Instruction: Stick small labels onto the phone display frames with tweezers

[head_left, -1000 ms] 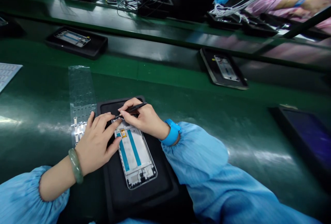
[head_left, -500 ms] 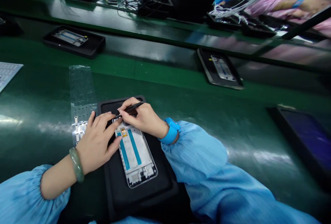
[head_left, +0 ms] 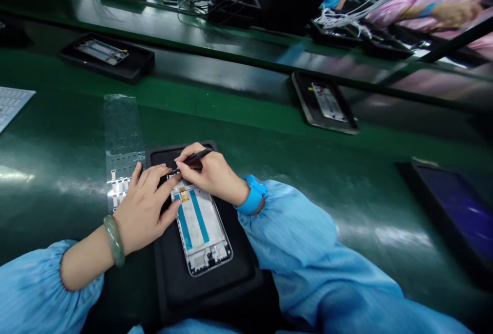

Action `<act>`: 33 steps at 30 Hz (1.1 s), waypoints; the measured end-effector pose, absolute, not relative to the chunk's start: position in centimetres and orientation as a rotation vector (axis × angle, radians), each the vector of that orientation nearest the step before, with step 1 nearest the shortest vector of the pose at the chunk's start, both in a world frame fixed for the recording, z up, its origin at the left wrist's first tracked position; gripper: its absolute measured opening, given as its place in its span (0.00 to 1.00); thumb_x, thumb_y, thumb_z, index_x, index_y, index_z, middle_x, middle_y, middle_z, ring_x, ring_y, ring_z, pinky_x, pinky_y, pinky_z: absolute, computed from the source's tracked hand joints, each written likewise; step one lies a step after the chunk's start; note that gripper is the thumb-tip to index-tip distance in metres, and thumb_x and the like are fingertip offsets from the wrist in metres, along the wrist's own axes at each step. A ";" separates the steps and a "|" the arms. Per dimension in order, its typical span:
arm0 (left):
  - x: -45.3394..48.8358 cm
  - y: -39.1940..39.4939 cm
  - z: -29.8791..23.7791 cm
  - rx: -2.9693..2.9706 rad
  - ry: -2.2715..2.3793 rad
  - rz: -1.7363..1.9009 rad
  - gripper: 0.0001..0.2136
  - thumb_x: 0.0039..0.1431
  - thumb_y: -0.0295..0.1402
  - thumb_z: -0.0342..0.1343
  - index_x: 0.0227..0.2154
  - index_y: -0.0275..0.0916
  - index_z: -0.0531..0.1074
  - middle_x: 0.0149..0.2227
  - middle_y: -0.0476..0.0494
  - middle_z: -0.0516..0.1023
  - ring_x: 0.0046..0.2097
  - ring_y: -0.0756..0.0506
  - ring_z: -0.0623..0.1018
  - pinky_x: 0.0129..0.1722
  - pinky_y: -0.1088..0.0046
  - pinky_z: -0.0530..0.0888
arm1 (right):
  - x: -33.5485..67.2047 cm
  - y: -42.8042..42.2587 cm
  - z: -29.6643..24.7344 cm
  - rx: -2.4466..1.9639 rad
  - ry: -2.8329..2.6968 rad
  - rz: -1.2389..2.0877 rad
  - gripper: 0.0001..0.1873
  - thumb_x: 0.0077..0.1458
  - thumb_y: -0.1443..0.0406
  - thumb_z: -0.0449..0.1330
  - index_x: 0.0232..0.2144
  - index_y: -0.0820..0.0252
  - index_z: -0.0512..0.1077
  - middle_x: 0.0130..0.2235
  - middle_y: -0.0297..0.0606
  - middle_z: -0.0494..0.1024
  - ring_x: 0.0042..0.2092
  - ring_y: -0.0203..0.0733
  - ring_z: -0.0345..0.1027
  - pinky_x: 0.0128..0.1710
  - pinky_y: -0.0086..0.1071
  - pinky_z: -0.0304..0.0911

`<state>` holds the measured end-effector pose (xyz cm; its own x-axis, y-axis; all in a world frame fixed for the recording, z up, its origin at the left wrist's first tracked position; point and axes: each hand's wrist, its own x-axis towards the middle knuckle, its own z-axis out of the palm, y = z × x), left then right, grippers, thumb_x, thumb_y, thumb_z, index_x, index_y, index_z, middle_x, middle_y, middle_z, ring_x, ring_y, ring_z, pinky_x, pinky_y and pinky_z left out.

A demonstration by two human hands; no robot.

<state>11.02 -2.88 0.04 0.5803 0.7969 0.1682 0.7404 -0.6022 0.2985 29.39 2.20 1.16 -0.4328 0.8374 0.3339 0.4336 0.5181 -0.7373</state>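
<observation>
I saw a clear film strip (head_left: 121, 144) lying just left of the black tray (head_left: 215, 288), with another tray (head_left: 325, 103) well up the green belt (head_left: 288, 154). The phone frame (head_left: 200, 231) lay in the black tray. My left hand (head_left: 144, 208) rested on its upper corner with the fingers loosely spread. My right hand (head_left: 213, 174) pinched a thin black tool (head_left: 191, 159) — tip at the frame's top edge.

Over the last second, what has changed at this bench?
On the far belt, the left black tray and the right black tray, each carrying a phone frame, drifted slightly leftward. Nothing was taken hold of or let go. The right hand still pinches the thin black tweezers at the top of the white phone frame; the left hand still rests on it. The clear film strip stayed put.
</observation>
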 end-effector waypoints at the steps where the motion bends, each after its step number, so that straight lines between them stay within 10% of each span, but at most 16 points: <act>1: 11.0 -2.9 0.1 2.623 1.293 0.417 0.18 0.61 0.37 0.46 0.53 0.40 0.62 0.52 0.36 0.64 0.56 0.37 0.63 0.57 0.42 0.53 | 29.3 2.2 1.2 -1.055 -2.025 0.767 0.02 0.55 0.67 0.54 0.33 0.61 0.65 0.33 0.34 0.71 0.31 0.32 0.68 0.33 0.26 0.65; 33: 10.7 -2.8 -2.2 2.726 1.326 0.503 0.17 0.61 0.38 0.46 0.51 0.41 0.64 0.51 0.37 0.66 0.55 0.38 0.65 0.57 0.44 0.56 | 29.2 2.3 0.2 -1.068 -2.154 0.503 0.03 0.52 0.69 0.53 0.32 0.61 0.65 0.33 0.36 0.73 0.33 0.34 0.68 0.35 0.26 0.66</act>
<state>10.71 -2.82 -2.24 0.5743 0.7760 0.2606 0.7535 -0.6256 0.2022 29.23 2.34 0.18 -0.4388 0.8062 0.3968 0.5469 0.5900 -0.5940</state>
